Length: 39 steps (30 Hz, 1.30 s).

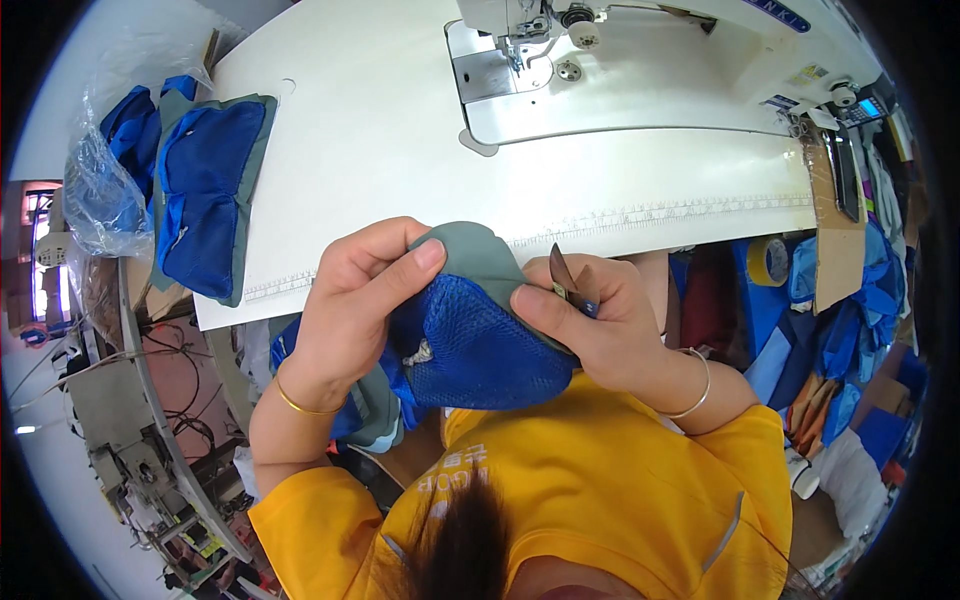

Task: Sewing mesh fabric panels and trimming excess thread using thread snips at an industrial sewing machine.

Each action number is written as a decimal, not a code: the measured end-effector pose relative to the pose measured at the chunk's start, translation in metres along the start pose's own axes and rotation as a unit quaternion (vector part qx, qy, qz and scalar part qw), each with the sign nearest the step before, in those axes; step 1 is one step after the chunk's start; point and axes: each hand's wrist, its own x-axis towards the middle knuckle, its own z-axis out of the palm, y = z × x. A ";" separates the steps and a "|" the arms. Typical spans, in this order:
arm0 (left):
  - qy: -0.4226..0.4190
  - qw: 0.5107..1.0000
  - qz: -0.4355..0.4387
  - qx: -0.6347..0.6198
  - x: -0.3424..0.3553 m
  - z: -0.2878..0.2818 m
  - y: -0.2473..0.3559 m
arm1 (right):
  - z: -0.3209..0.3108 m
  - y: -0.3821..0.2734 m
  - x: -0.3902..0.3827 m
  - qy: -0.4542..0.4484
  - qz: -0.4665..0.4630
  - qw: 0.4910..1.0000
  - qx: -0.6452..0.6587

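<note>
My left hand [350, 300] and my right hand [590, 320] both grip a piece of blue mesh and grey fabric [470, 330], held up in front of my chest below the table's near edge. The left thumb presses on the grey part at the top. My right hand also holds small thread snips [562, 275], with the dark blade pointing up beside the fabric. A gold bangle sits on the left wrist and a thin bracelet on the right. More blue and grey cloth hangs down under my left hand.
A white sewing table [400, 150] lies ahead with a sewing machine [560, 40] at the far side. A stack of blue and grey pieces [205, 190] rests on its left edge beside a plastic bag [100, 190]. Tape roll [768, 260] and blue cloth at right.
</note>
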 end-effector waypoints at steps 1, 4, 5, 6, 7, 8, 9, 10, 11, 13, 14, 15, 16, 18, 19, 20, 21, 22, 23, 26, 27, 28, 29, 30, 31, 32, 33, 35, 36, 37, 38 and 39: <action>0.001 1.000 -0.001 0.003 0.000 0.001 -0.001 | 0.001 0.001 -0.002 0.009 -0.001 1.000 -0.001; -0.011 0.998 -0.025 -0.052 -0.002 0.003 -0.005 | -0.002 -0.001 -0.005 -0.011 -0.004 1.000 -0.001; -0.016 0.998 -0.017 -0.055 -0.002 0.003 -0.007 | -0.002 -0.001 -0.006 -0.010 -0.005 1.000 0.000; -0.021 0.998 -0.009 -0.059 -0.002 0.004 -0.008 | -0.002 -0.002 -0.006 0.013 -0.004 1.000 -0.017; -0.023 0.998 -0.010 -0.059 -0.003 0.005 -0.008 | -0.003 -0.003 -0.007 0.036 -0.003 0.999 -0.034; -0.009 0.999 -0.007 -0.038 -0.005 0.007 -0.008 | -0.003 -0.004 -0.006 0.038 -0.003 0.999 -0.034; 0.006 1.000 -0.004 -0.018 -0.007 0.008 -0.009 | -0.002 -0.005 -0.004 0.085 -0.103 0.991 -0.025; 0.006 1.000 -0.004 -0.018 -0.008 0.008 -0.011 | -0.002 -0.006 -0.002 0.131 -0.202 0.970 -0.017; -0.002 1.000 0.014 -0.007 -0.008 0.008 -0.015 | -0.012 -0.010 -0.006 0.123 -0.196 0.969 -0.087; -0.006 0.999 0.032 0.005 -0.011 0.009 -0.017 | -0.020 -0.021 -0.010 0.083 -0.263 0.926 -0.256; -0.017 0.999 0.033 0.006 -0.012 0.010 -0.016 | -0.021 -0.023 -0.011 0.042 -0.322 0.849 -0.416; -0.030 0.999 0.035 0.008 -0.012 0.013 -0.016 | -0.018 -0.021 -0.011 0.061 -0.335 0.834 -0.435; -0.031 0.999 0.035 0.008 -0.012 0.015 -0.015 | -0.018 -0.021 -0.013 0.061 -0.335 0.833 -0.436; -0.050 0.997 0.048 0.026 -0.013 0.020 -0.014 | -0.017 -0.022 -0.014 0.080 -0.315 0.816 -0.478; -0.051 0.997 0.048 0.025 -0.013 0.020 -0.014 | -0.018 -0.022 -0.014 0.081 -0.315 0.815 -0.479; -0.066 0.995 0.062 0.029 -0.013 0.021 -0.015 | -0.018 -0.022 -0.013 0.077 -0.321 0.813 -0.479; -0.082 0.993 0.075 0.033 -0.013 0.021 -0.015 | -0.019 -0.022 -0.013 0.072 -0.327 0.811 -0.479; -0.081 0.993 0.075 0.033 -0.014 0.022 -0.014 | -0.018 -0.023 -0.014 0.072 -0.328 0.811 -0.479; -0.084 0.993 0.070 0.034 -0.014 0.023 -0.013 | -0.018 -0.026 -0.014 0.068 -0.328 0.805 -0.490; -0.083 0.993 0.065 0.045 -0.014 0.025 -0.012 | -0.021 -0.025 -0.013 0.062 -0.327 0.792 -0.512; -0.080 0.993 0.066 0.056 -0.014 0.026 -0.012 | -0.023 -0.024 -0.012 0.061 -0.326 0.784 -0.524; -0.080 0.993 0.066 0.055 -0.014 0.027 -0.012 | -0.025 -0.022 -0.012 0.061 -0.326 0.784 -0.525; -0.075 0.993 0.067 0.059 -0.015 0.028 -0.012 | -0.026 -0.021 -0.013 0.086 -0.290 0.836 -0.457; -0.068 0.993 0.069 0.062 -0.015 0.029 -0.012 | -0.027 -0.020 -0.012 0.110 -0.252 0.881 -0.386; -0.068 0.993 0.069 0.060 -0.015 0.029 -0.012 | -0.028 -0.025 -0.011 0.112 -0.278 0.877 -0.375; -0.054 0.996 0.042 0.063 -0.015 0.029 -0.011 | -0.028 -0.026 -0.011 0.110 -0.278 0.877 -0.376; -0.041 0.997 0.014 0.065 -0.015 0.029 -0.011 | -0.027 -0.027 -0.012 0.076 -0.314 0.868 -0.377; -0.043 0.998 0.004 0.055 -0.015 0.031 -0.011 | -0.023 -0.025 -0.013 0.040 -0.355 0.853 -0.381; -0.045 0.998 -0.007 0.047 -0.014 0.032 -0.011 | -0.025 -0.022 -0.013 0.040 -0.354 0.852 -0.383; -0.046 0.998 -0.006 0.045 -0.013 0.032 -0.011 | -0.028 -0.020 -0.013 0.056 -0.317 0.876 -0.360; -0.047 0.997 0.000 0.058 -0.014 0.031 -0.009 | -0.030 -0.019 -0.013 0.073 -0.279 0.897 -0.335; -0.048 0.996 0.007 0.070 -0.013 0.031 -0.008 | -0.028 -0.022 -0.016 0.093 -0.186 0.940 -0.272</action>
